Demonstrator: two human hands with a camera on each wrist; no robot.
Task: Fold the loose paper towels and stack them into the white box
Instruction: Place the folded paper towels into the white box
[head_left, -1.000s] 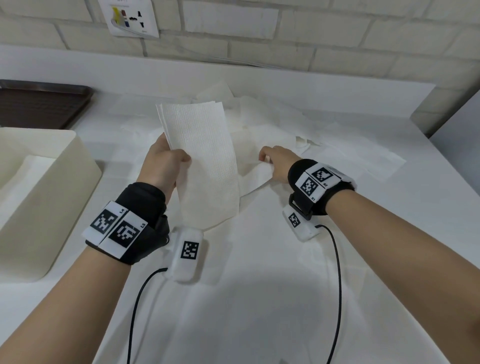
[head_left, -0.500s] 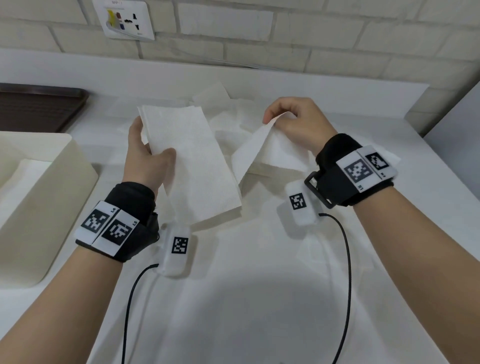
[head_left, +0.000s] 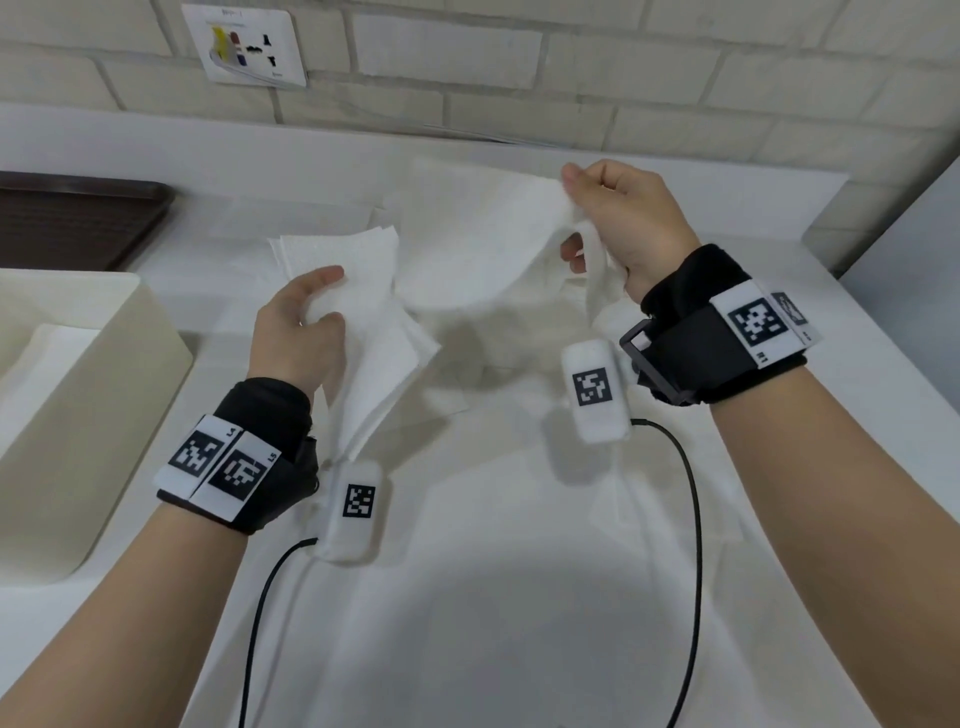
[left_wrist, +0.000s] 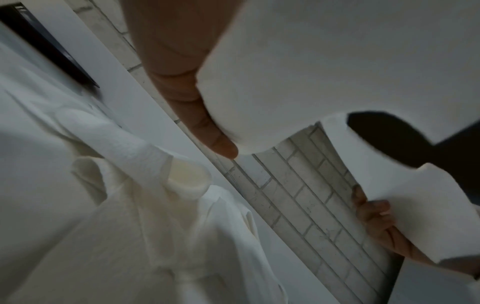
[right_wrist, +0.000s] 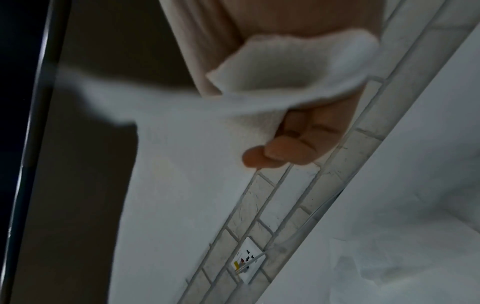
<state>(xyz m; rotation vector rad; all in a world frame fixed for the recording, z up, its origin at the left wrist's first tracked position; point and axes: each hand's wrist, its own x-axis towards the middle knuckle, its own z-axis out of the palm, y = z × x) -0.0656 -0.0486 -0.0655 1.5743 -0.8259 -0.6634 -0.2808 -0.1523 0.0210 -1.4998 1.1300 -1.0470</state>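
Note:
My left hand (head_left: 311, 306) holds a folded white paper towel (head_left: 363, 322) above the counter; its lower end droops toward my wrist. In the left wrist view my thumb (left_wrist: 207, 127) presses against that towel (left_wrist: 311, 61). My right hand (head_left: 608, 218) is raised at the right and pinches a corner of a second, loose paper towel (head_left: 493, 249) that hangs down to the left; the right wrist view shows the fingertips (right_wrist: 275, 154) gripping this sheet (right_wrist: 194, 154). The white box (head_left: 78, 389) stands at the left edge, open, with a pale sheet inside. More loose towels (head_left: 441, 197) lie at the back.
A dark brown tray (head_left: 78, 218) sits at the back left behind the box. A brick wall with a socket plate (head_left: 244, 47) rises behind the counter. Black cables (head_left: 691, 519) trail from both wrist cameras. White sheets cover the near counter (head_left: 519, 597).
My right hand picked a loose towel off the pile and lifted it up and to the right. The folded towel in my left hand tipped down from upright and now droops.

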